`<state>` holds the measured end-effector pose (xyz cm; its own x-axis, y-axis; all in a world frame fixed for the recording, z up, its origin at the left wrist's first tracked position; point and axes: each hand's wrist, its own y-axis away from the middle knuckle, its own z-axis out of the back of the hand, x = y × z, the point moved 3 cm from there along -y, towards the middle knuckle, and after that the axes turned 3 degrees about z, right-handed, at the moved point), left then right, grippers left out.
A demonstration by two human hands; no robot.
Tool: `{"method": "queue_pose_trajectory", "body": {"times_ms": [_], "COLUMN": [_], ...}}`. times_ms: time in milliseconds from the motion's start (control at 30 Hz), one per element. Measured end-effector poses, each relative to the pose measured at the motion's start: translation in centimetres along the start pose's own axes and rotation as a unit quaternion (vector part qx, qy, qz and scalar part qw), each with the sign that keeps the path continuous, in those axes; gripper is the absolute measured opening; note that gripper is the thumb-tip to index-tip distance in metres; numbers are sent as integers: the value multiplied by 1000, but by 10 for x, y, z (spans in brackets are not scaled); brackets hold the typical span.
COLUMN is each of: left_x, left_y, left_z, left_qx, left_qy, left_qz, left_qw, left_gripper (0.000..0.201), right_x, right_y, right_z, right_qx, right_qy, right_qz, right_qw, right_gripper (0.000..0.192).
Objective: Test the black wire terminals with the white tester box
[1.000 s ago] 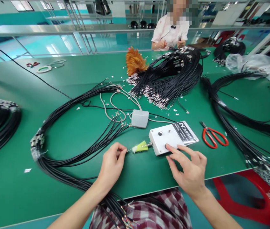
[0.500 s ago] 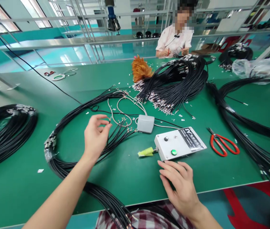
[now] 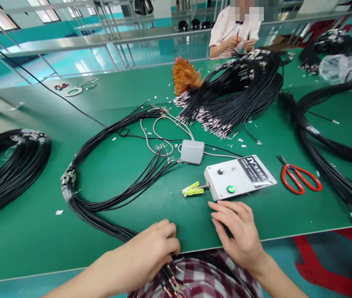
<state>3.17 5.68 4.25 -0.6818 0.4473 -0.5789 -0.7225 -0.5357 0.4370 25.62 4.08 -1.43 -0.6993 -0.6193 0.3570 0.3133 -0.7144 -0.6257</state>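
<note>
My left hand (image 3: 151, 250) is curled over a bundle of black cables (image 3: 107, 225) at the table's near edge. Its fingertips are hidden, so what they pinch cannot be made out. Just below the hand, stripped cable ends (image 3: 171, 281) hang over a checked cloth. My right hand (image 3: 238, 231) holds nothing, fingers stretched, beside the front edge of a white machine box (image 3: 239, 178) with a knob and a lit green button. A yellow-green clip-like piece (image 3: 194, 189) sticks out of the box's left side. Another branch of cables (image 3: 138, 186) lies with bare copper ends near a grey pedal (image 3: 192, 152).
Red-handled scissors (image 3: 300, 178) lie right of the box. A large pile of black cables (image 3: 238, 95) and an orange feathery duster (image 3: 185, 76) are behind. More cable coils lie left (image 3: 17, 174) and right (image 3: 328, 145). Across the table, a person (image 3: 235, 33) holds a tool and cables.
My left hand has left the copper-ended cable branch and come down to the bundle at the near edge. My right hand stays by the box. The view has tilted down slightly.
</note>
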Motion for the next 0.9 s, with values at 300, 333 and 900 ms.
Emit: {"method": "queue_pose_trajectory", "body": {"times_ms": [300, 333, 900], "left_x": [4, 5, 6], "left_y": [-3, -4, -7], "left_z": [-10, -7, -8], "left_qx": [-21, -46, -399], "left_qy": [38, 76, 166], "left_qz": [5, 8, 58], "left_qw": [999, 996, 900], "left_gripper": [21, 20, 12], "right_x": [0, 2, 41], "right_y": [-2, -3, -41], "right_z": [3, 3, -48], "right_qx": [-3, -8, 24], "right_qy": [-13, -24, -676], "right_qz": [-11, -16, -486], "right_qw": [1000, 1000, 554], "right_gripper": [22, 22, 31]}}
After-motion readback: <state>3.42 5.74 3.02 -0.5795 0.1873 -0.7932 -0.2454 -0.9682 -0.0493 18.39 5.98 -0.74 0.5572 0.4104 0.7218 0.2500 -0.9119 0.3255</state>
